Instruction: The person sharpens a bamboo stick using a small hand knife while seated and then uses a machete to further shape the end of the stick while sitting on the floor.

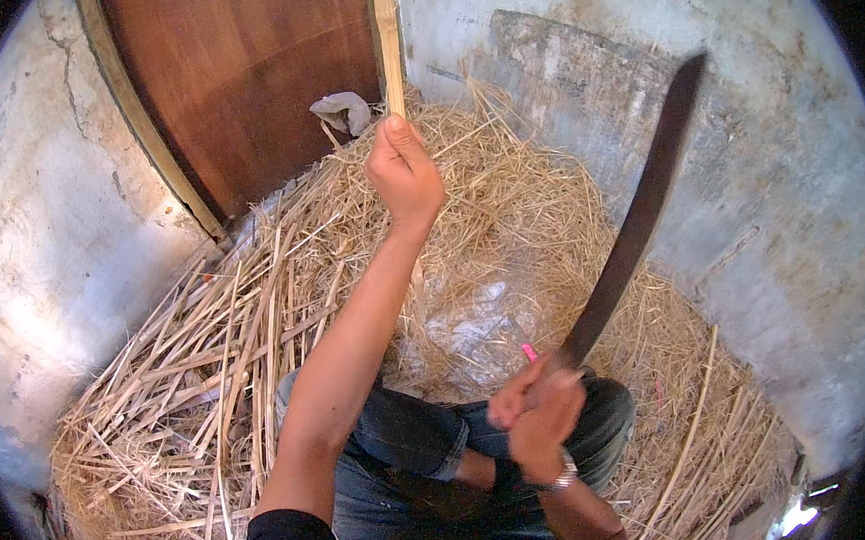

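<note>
Out in front, my left hand [404,172] is closed round a pale split bamboo strip [390,47], which stands upright and runs up out of the picture. Below the fist, part of the strip is hidden by my wrist. Over my lap, my right hand [540,403] grips a long dark machete [638,200]; its blade slants up and to the right, away from the strip. The hand is slightly blurred and covers the handle. A small pink object [530,351] shows just beyond my right fingers.
Thin shavings [505,165] are heaped before me. Many split strips [247,343] lie piled at the left, and a few more [685,443] at the right. Behind stand a brown wooden door [248,72] and worn walls [784,135]. A pale crumpled bag [341,111] lies by the door.
</note>
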The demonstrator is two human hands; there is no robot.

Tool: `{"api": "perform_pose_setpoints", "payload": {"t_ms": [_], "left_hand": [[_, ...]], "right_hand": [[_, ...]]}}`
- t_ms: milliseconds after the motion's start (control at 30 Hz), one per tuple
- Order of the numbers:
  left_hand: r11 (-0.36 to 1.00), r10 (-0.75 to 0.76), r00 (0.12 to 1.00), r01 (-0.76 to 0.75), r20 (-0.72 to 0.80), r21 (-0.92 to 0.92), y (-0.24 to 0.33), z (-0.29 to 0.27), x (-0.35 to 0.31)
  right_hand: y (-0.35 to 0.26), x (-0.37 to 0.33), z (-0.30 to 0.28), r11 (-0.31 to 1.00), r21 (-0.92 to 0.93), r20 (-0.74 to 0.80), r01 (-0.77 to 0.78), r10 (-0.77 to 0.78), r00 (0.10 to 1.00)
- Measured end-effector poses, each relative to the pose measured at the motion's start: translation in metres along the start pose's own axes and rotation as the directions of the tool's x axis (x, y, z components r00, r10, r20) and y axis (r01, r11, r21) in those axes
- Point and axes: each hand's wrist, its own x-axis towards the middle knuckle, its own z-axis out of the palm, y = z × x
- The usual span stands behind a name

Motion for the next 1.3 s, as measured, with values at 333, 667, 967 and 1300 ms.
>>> {"api": "perform_pose_setpoints", "payload": {"t_ms": [333,667,967,1300], "left_hand": [[0.968,-0.161,0.982,0.138,-0.100,-0.209,-0.012,-0.023,0.018],[0.916,-0.250,0.963,0.200,-0.104,-0.348,-0.003,-0.011,0.025],[0.840,-0.312,0.950,0.259,-0.033,-0.477,-0.013,-0.018,0.015],[0.900,-0.278,0.960,0.248,-0.034,-0.359,-0.021,-0.030,0.022]], "right_hand": [[0.127,-0.039,-0.081,0.111,0.269,0.317,-0.957,0.928,0.197],[0.036,-0.017,-0.030,0.531,-0.103,0.109,-0.841,0.847,0.521],[0.024,-0.058,-0.068,0.522,-0.178,0.001,-0.834,0.848,0.531],[-0.035,-0.027,-0.096,0.446,-0.856,0.137,-0.262,0.684,0.716]]}}
